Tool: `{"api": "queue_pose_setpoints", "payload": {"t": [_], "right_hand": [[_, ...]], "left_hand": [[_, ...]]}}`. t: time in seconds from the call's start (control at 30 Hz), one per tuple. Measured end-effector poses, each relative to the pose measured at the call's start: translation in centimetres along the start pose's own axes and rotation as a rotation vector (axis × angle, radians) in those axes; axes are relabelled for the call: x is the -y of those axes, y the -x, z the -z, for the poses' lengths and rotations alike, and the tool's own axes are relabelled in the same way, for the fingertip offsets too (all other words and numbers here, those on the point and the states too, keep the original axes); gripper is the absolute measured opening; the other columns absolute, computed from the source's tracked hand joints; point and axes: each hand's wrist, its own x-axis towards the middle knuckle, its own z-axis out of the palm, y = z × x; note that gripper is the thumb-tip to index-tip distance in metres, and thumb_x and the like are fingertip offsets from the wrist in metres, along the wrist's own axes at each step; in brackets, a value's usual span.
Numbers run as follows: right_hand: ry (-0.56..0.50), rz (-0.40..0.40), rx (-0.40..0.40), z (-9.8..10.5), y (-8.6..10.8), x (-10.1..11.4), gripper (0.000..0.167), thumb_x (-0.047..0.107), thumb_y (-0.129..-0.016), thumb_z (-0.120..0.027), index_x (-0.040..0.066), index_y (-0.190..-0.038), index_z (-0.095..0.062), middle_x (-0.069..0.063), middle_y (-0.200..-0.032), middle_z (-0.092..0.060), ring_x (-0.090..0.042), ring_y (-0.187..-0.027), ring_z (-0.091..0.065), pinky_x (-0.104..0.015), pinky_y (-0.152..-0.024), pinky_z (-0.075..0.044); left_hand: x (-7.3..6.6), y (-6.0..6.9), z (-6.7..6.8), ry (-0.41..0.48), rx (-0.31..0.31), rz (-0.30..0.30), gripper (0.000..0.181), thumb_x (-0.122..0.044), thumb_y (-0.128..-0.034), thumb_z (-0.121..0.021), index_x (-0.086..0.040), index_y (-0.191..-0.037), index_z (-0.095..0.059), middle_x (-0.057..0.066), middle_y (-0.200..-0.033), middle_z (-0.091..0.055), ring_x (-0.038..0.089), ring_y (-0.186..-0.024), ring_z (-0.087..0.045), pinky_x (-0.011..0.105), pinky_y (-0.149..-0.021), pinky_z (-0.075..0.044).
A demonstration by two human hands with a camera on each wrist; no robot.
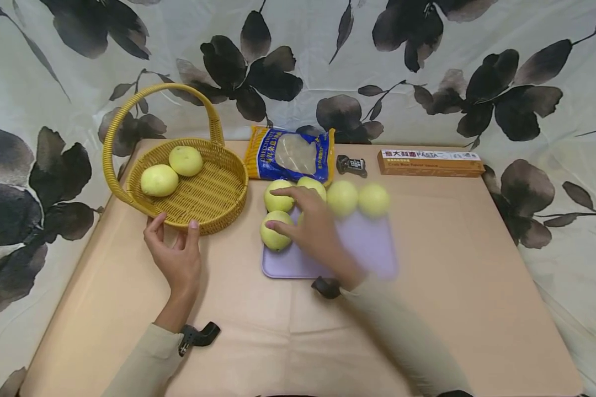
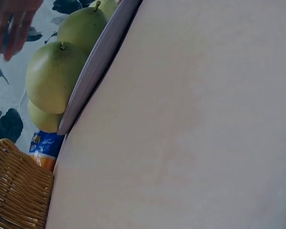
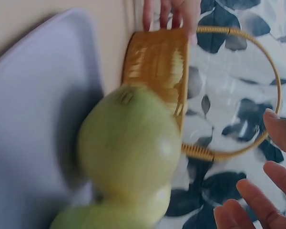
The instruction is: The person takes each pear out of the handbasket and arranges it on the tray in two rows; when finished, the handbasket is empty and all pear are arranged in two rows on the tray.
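In the head view a yellow wicker basket [image 1: 218,207] at the left holds two green-yellow pears [image 1: 159,180]. The left hand [image 1: 176,262] touches the basket's near rim with its fingers. Over the left part of a purple tray [image 1: 298,270] hovers the right hand [image 1: 313,223], fingers spread and holding nothing, close to a pear [image 1: 276,230]. Several pears lie on the tray, some partly hidden by that hand. In the right wrist view the fingers of the right hand [image 3: 257,205] stand apart from a blurred pear [image 3: 129,140].
Behind the tray lie a blue and yellow pasta bag [image 1: 290,154], a small black packet [image 1: 351,165] and an orange pasta box [image 1: 430,163]. The basket's tall handle [image 1: 110,132] arches above it. Floral cloth [image 1: 328,55] hangs behind the table.
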Motion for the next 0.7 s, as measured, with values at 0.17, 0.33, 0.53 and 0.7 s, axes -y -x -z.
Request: {"api": "queue_pose_setpoints", "payload": {"t": [0.17,0.33,0.53,0.7], "right_hand": [[-0.094,0.057,0.034,-2.1,-2.1,2.3,0.057,0.026,-0.084,-0.093,0.012,-0.135,-0.07,-0.003,-0.135,-0.073,-0.021,-0.124,-0.064,-0.029,-0.099,-0.06],[-0.136,0.057,0.063,-4.6,-4.1,4.0,0.058,0.029,-0.086,-0.091,0.014,-0.138,-0.068,-0.001,-0.137,-0.072,-0.015,-0.125,-0.063,-0.019,-0.099,-0.057],[-0.173,0.068,0.07,-7.9,-6.9,4.9,0.057,0.027,-0.091,-0.088,0.015,-0.141,-0.065,-0.001,-0.141,-0.07,-0.011,-0.127,-0.063,-0.013,-0.1,-0.052],[-0.253,0.002,0.072,-10.8,-9.0,5.5,0.057,0.025,-0.093,-0.086,0.017,-0.144,-0.061,-0.002,-0.144,-0.068,-0.011,-0.133,-0.062,-0.009,-0.102,-0.051]], "left_hand": [[-0.1,-0.1,0.0,0.018,-0.001,-0.003,0.065,-0.004,-0.0949,-0.077,-0.004,-0.15,-0.042,0.008,-0.176,-0.018,0.023,-0.16,-0.027,0.052,-0.12,-0.047],[0.0,-0.1,0.1,0.006,-0.002,-0.005,0.066,-0.005,-0.0952,-0.077,-0.004,-0.151,-0.042,0.008,-0.176,-0.019,0.022,-0.161,-0.027,0.054,-0.121,-0.046],[-0.1,0.0,0.1,-0.019,0.003,-0.007,0.065,-0.011,-0.0955,-0.079,-0.008,-0.15,-0.044,0.005,-0.174,-0.024,0.019,-0.159,-0.028,0.055,-0.121,-0.047],[0.0,0.0,0.0,-0.026,0.004,-0.012,0.065,-0.012,-0.0953,-0.079,-0.008,-0.15,-0.043,0.005,-0.175,-0.022,0.018,-0.159,-0.029,0.056,-0.12,-0.047]]}}
